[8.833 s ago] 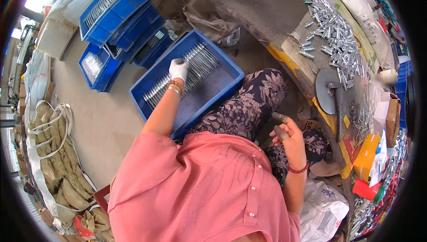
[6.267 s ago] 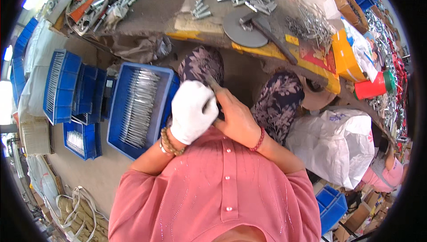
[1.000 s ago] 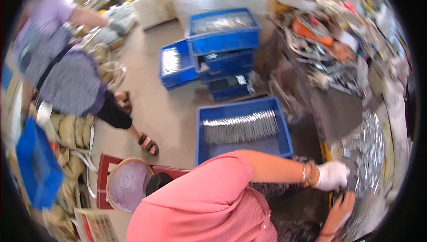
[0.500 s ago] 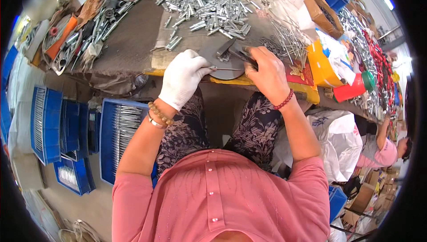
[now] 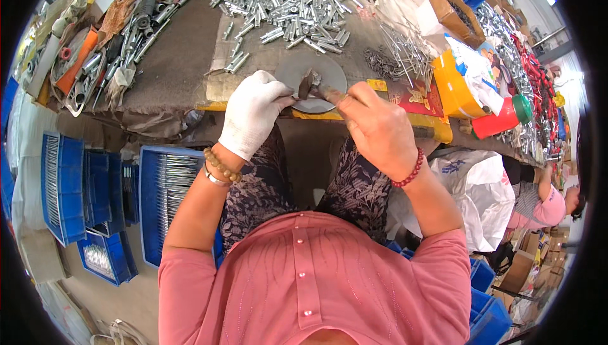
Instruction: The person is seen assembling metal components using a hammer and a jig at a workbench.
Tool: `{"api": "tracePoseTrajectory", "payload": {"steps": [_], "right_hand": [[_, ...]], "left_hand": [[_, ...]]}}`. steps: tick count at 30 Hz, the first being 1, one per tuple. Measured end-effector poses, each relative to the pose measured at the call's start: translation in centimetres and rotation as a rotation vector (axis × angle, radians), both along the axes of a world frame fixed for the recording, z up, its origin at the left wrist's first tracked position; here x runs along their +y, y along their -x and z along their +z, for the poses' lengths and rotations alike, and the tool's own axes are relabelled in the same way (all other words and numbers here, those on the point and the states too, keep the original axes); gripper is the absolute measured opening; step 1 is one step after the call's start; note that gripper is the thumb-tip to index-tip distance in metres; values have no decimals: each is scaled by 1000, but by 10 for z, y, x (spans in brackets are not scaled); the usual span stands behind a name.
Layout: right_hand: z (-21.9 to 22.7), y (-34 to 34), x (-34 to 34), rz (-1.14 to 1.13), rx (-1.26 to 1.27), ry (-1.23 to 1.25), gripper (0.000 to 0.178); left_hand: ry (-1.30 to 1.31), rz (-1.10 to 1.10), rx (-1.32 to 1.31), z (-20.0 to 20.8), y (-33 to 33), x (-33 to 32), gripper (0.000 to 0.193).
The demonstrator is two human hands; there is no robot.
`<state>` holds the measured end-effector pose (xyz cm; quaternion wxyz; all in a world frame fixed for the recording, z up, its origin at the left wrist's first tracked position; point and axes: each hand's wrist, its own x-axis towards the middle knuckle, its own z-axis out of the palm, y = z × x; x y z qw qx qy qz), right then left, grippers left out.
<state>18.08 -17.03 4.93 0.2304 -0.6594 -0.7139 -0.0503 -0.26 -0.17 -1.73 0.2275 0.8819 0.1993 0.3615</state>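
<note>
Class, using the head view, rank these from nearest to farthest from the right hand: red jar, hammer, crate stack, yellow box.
From the right hand:
1. hammer, gripped in it
2. yellow box, to its right
3. red jar, further right
4. crate stack, far left

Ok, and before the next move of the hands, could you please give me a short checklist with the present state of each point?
1. Right hand grips the hammer handle: ok.
2. Hammer head over the round grey plate: ok.
3. Left hand wears a glove: ok, a white one.
4. Left fingertips well away from the hammer head: not ok, they look close beside it.
5. A piece pinched between those fingertips: cannot tell, too small and blurred.
6. Pile of metal pieces off the plate: ok, it lies beyond it.
</note>
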Motion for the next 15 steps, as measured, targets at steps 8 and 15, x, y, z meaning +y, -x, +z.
{"api": "tracePoseTrajectory", "payload": {"steps": [8, 15], "right_hand": [[-19, -2, 3, -65, 158, -41, 46], [-45, -29, 27, -46, 241, -147, 28]], "left_hand": [[35, -8, 46, 0, 1, 3, 9], [32, -41, 5, 4, 1, -1, 12]]}}
